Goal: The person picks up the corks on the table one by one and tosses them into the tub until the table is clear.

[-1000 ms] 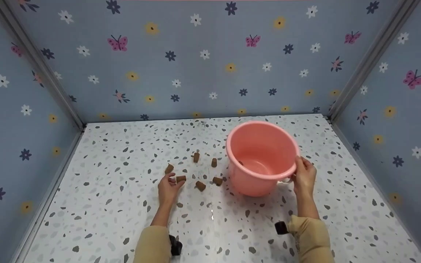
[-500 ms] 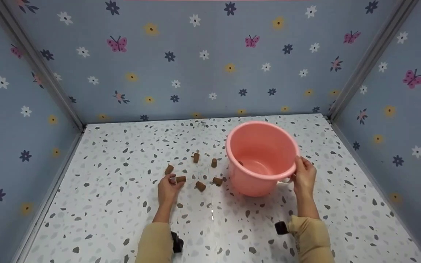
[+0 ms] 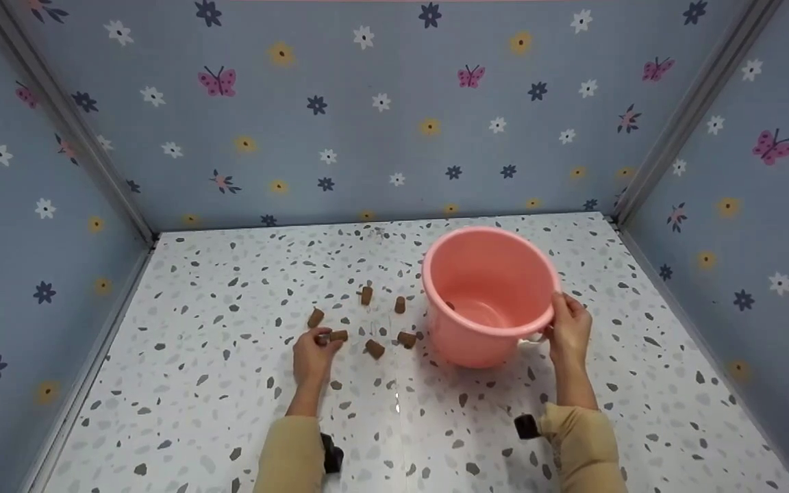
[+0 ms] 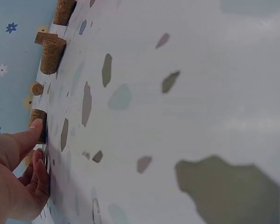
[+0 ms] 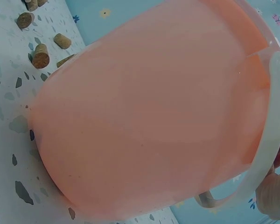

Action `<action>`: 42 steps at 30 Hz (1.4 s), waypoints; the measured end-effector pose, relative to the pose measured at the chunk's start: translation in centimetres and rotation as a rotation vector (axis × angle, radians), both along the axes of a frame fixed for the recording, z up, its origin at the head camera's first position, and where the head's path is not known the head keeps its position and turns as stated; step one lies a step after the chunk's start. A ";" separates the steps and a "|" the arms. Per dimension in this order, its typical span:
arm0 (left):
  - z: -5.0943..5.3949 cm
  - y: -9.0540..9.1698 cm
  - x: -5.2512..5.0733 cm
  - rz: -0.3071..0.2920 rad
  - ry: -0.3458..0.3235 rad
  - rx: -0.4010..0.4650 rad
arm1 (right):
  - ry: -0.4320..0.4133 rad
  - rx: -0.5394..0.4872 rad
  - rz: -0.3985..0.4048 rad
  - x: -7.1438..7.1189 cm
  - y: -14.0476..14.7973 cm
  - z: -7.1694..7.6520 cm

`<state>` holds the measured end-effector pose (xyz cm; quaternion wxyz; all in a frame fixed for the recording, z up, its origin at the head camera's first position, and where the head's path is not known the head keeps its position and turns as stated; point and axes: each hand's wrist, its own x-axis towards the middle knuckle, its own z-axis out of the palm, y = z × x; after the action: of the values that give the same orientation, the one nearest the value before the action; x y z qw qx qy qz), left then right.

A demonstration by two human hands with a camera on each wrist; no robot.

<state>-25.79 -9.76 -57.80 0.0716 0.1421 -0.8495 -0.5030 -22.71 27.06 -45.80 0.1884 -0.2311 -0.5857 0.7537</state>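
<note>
Several brown corks lie loose on the speckled tabletop left of a pink bucket. My left hand (image 3: 311, 361) is low at the left of this group, with thumb and fingers pinching one cork (image 3: 340, 335); in the left wrist view the thumb tip lies against that cork (image 4: 38, 133). Another cork (image 3: 316, 318) lies just beyond the fingers. My right hand (image 3: 570, 332) grips the pink bucket (image 3: 473, 346) by its right rim, and the bucket leans with its mouth toward me. Inside, a small brown piece (image 3: 450, 305) shows partly behind the near rim. A pale handle (image 5: 270, 116) hangs at the bucket's side.
More corks stand or lie between hand and bucket: one cork (image 3: 366, 295) at the back, a cork (image 3: 400, 305) nearer the bucket, and two in front, a cork (image 3: 374, 349) and a cork (image 3: 407, 340). Flower-patterned walls (image 3: 381, 137) enclose the white tabletop (image 3: 216, 397).
My left thumb has drawn back slightly along the cork, and the fingers have shifted a little. The bucket and right hand hold their place.
</note>
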 end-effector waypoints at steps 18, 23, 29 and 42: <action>0.3 0.4 0.0 0.022 0.072 -0.007 | -0.006 0.029 -0.007 -0.1 0.0 -0.1; 0.6 0.6 0.0 0.030 0.089 -0.006 | 0.034 0.036 -0.006 -0.2 0.0 -0.3; 1.3 1.0 -0.2 0.025 0.128 0.014 | 0.049 0.044 -0.001 -0.1 0.0 -0.4; 3.9 2.7 -0.6 -0.021 0.337 0.095 | 0.025 0.036 -0.006 -0.1 0.0 -0.2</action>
<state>-26.37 -7.03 -53.90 0.2009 0.0502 -0.8023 -0.5599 -22.76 27.05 -46.01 0.2023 -0.2199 -0.5961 0.7452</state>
